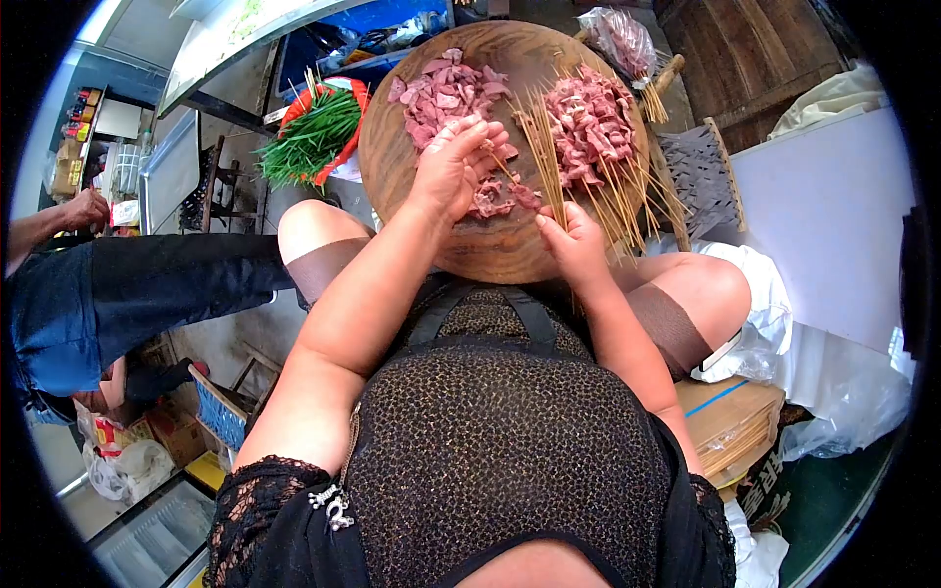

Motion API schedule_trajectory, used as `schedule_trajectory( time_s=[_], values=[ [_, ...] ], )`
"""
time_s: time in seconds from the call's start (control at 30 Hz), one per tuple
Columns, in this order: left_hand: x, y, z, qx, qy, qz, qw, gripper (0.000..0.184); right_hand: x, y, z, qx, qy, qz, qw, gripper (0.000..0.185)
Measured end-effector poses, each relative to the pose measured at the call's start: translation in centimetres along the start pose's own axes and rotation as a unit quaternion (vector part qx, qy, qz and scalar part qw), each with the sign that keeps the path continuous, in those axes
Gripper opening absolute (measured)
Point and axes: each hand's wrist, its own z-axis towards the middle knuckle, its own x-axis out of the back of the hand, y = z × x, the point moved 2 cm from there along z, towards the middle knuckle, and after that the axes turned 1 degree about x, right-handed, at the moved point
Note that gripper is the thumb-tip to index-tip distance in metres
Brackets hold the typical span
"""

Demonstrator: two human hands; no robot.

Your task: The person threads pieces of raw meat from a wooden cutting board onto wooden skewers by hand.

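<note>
My left hand [453,169], its fingers curled, holds a thin wooden skewer above the round wooden board [500,245]. A small piece of meat [525,196] is at the skewer's end, between my two hands. My right hand [574,240] is closed around the lower part of a bundle of bare skewers [541,147] that fans upward. Cut raw meat [451,93] lies in a pile beyond my left hand, and a few pieces [490,199] rest just below it. Skewered meat [591,122] is heaped on the board's right side, its sticks pointing toward me.
Green vegetables [312,137] in a red bag stand left of the board. A plastic bag of skewers [622,44] is at the back right, near a woven stool [698,176]. At the far left is another person [147,284]. Blue crate [368,24] behind.
</note>
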Motion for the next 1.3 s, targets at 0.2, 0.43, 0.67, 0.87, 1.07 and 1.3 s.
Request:
schedule_trajectory(
  time_s=[0.2, 0.43, 0.67, 0.87, 1.07, 1.3],
  values=[
    [0.2, 0.2, 0.4, 0.028, 0.023, 0.003, 0.999, 0.022, 0.0, 0.0, 0.0, 0.01, 0.001, 0.004, 1.0, 0.011],
    [0.7, 0.8, 0.5, 0.076, -0.022, 0.032, 0.996, 0.02, 0.5, -0.3, 0.0, 0.005, -0.011, 0.022, 1.0, 0.011],
    [-0.4, -0.3, -0.4, 0.15, -0.055, 0.107, 0.981, 0.022, 0.1, -1.1, 0.1, -0.008, -0.018, 0.04, 0.999, 0.013],
    [-0.1, -1.5, 0.0, 0.092, -0.03, 0.067, 0.993, 0.024, -0.1, -0.8, 0.1, -0.055, -0.045, 0.094, 0.993, 0.015],
    [1.3, -0.8, 1.5, 0.005, -0.034, -0.018, 0.999, 0.02, -0.7, -0.8, -0.1, -0.081, -0.08, 0.059, 0.992, 0.02],
    [-1.1, -3.1, -0.1, 0.009, 0.07, -0.048, 0.996, 0.017, -1.2, 1.0, 0.2, -0.024, -0.055, 0.063, 0.996, 0.02]
  ],
)
